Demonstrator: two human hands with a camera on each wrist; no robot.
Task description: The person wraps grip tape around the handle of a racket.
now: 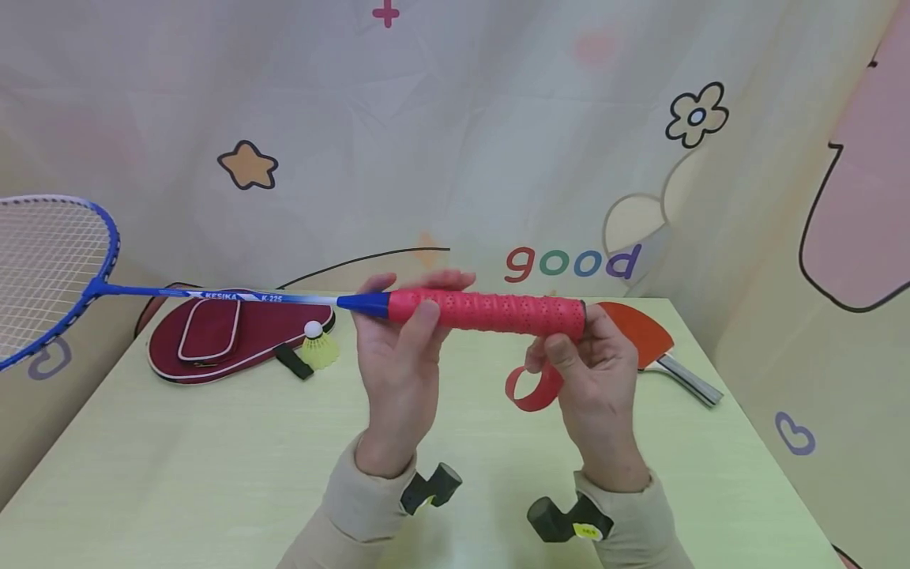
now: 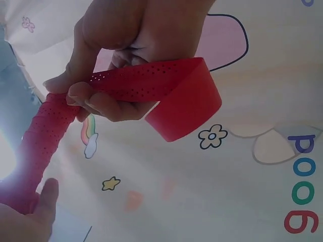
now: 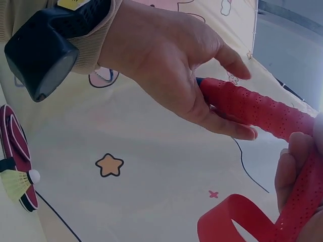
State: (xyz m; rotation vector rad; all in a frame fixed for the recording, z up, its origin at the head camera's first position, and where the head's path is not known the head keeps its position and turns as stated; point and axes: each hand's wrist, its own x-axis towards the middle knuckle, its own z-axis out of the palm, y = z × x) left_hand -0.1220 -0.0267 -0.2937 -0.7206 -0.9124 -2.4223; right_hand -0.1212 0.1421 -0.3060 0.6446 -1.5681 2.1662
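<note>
Across the head view lies a blue-and-white badminton racket (image 1: pixel 235 296), its strings at the far left and its handle (image 1: pixel 498 312) wrapped in red perforated overgrip. My left hand (image 1: pixel 394 363) carries the handle near the blue cone, with the fingers behind and the thumb in front. In the right wrist view, that hand's thumb and fingers stand spread, with the handle in the web between them. My right hand (image 1: pixel 604 367) pinches the red overgrip tape at the butt end. A loose curl of tape (image 2: pixel 192 106) hangs from it.
On the table (image 1: pixel 249 458), a maroon case (image 1: pixel 252 340) lies at the back left. Beside it are a yellow shuttlecock (image 1: pixel 318 348) and a small black strap (image 1: pixel 293 361). A table tennis bat (image 1: pixel 686 379) lies at the right. Behind hangs a printed curtain (image 1: pixel 455 158).
</note>
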